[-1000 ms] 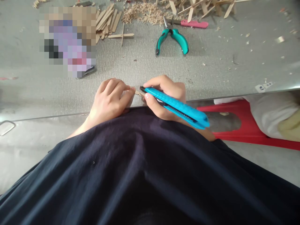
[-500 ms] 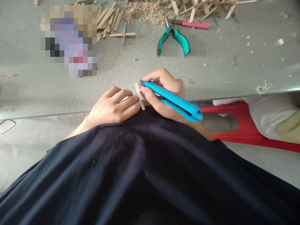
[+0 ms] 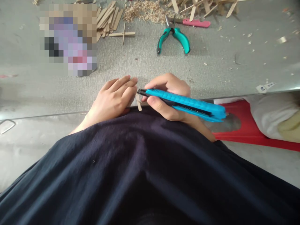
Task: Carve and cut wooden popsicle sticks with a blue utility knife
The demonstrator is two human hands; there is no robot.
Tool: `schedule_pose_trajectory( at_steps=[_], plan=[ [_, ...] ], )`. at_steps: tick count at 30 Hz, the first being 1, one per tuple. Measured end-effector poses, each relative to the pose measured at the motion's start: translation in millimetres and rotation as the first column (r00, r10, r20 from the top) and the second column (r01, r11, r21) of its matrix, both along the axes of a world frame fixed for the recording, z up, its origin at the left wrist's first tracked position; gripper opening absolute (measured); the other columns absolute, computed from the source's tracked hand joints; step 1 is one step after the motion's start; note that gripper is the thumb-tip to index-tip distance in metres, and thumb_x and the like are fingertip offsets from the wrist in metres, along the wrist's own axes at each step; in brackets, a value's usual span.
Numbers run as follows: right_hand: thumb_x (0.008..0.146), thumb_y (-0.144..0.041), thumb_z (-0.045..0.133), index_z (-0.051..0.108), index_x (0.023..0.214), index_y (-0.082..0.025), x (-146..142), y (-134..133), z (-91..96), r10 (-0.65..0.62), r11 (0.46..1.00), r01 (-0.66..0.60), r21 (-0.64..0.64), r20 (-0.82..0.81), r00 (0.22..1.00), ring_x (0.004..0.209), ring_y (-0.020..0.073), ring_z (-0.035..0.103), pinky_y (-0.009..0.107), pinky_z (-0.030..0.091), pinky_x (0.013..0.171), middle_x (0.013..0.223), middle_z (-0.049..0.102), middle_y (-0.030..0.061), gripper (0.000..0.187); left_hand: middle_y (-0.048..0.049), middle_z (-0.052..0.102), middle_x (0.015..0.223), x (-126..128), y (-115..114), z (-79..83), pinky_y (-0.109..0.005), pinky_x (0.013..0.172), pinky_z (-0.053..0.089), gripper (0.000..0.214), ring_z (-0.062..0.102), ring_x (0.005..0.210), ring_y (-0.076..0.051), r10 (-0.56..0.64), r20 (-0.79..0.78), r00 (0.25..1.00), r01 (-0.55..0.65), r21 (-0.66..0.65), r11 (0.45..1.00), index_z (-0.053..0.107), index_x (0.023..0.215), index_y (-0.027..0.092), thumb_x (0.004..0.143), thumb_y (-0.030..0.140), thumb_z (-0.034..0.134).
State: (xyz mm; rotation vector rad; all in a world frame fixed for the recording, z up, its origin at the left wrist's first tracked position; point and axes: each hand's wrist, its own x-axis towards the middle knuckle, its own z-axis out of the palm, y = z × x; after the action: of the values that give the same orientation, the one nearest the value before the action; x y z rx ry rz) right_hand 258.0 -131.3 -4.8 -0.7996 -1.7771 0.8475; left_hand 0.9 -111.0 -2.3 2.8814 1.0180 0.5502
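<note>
My right hand (image 3: 172,97) is wrapped round a blue utility knife (image 3: 187,101), its handle slanting down to the right. The knife's black tip lies across a short wooden craft stick (image 3: 138,103) at the table's front edge. My left hand (image 3: 114,97) rests on the table left of the stick, its fingers bent together and pressing at the stick's upper end, which they and the knife tip partly hide. The stick's rounded lower end shows below the knife, close to the dark shirt (image 3: 140,162).
Green-handled pliers (image 3: 173,39) lie ahead beside a pink-handled knife (image 3: 195,22). Behind are wood shavings (image 3: 142,12), a pile of craft sticks (image 3: 109,18), a crossed pair of sticks (image 3: 123,33) and more crossed sticks (image 3: 206,7). A red stool (image 3: 248,125) stands at right.
My left fingers have shifted forward and cover the stick's upper end. The utility knife has swung flatter and rightward, its tip now lower and across the stick.
</note>
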Motion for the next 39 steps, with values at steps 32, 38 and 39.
schedule_pose_trajectory(
  at_steps=[32,38,39],
  plan=[
    [0.099,-0.029,0.075,0.071,0.1,-0.023,-7,3,7.2,-0.039,0.999,0.04,-0.003,0.11,0.993,0.065,0.0122,0.06,0.032,0.047,0.067,0.08,0.072,-0.0041,0.008,-0.0121,0.08,0.126,-4,2,-16.3,-0.047,0.089,0.055,0.019,0.071,0.114,-0.032,0.047,0.058,0.997,-0.06,0.24,0.969,0.072,0.124,0.023,0.107,0.023,0.064],
    [0.099,-0.029,0.076,0.072,0.103,-0.023,-8,5,2.2,-0.051,0.999,0.049,0.023,0.129,0.99,0.064,0.0129,0.061,0.032,0.048,0.066,0.08,0.073,-0.0037,0.008,-0.013,0.079,0.131,-6,1,-14.9,-0.048,0.093,0.057,0.023,0.07,0.122,-0.034,0.027,0.075,0.997,-0.04,0.185,0.982,0.07,0.128,0.024,0.107,0.022,0.065],
    [0.099,-0.029,0.076,0.072,0.103,-0.023,-8,5,1.8,-0.057,0.998,0.053,0.034,0.134,0.989,0.064,0.013,0.061,0.032,0.048,0.066,0.079,0.072,-0.0039,0.008,-0.0133,0.079,0.131,-6,1,-14.4,-0.048,0.094,0.057,0.023,0.07,0.124,-0.035,0.019,0.073,0.997,-0.032,0.185,0.982,0.07,0.129,0.024,0.107,0.021,0.064]
  ],
)
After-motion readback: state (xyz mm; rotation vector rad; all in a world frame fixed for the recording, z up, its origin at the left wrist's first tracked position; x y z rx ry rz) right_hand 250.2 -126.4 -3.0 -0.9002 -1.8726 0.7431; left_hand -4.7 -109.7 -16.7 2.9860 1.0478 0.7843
